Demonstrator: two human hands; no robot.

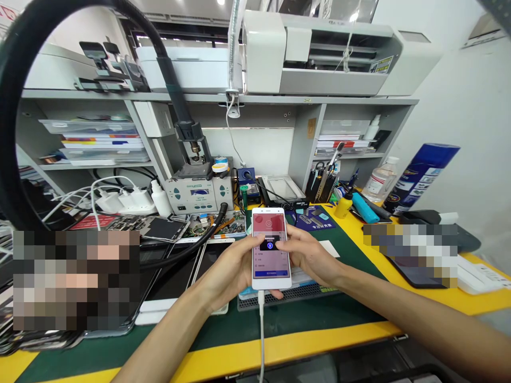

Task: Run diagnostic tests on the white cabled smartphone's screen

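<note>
A white smartphone (270, 247) with a lit red and white screen is held upright over the green mat (303, 319). My left hand (229, 268) wraps its left edge and back, thumb on the screen. My right hand (309, 255) grips the right edge, its thumb touching the middle of the screen. A white cable (262, 335) plugs into the phone's bottom and runs down past the table's front edge.
Soldering station (199, 192), parts tray (217, 223), stacked phone screens and panels at left (175, 276), tool holder (325, 183), yellow bottle (344, 205), clear bottle (379, 181), blue spray can (423, 173), black hose (24, 80), shelves with machines behind, yellow table edge (279, 351).
</note>
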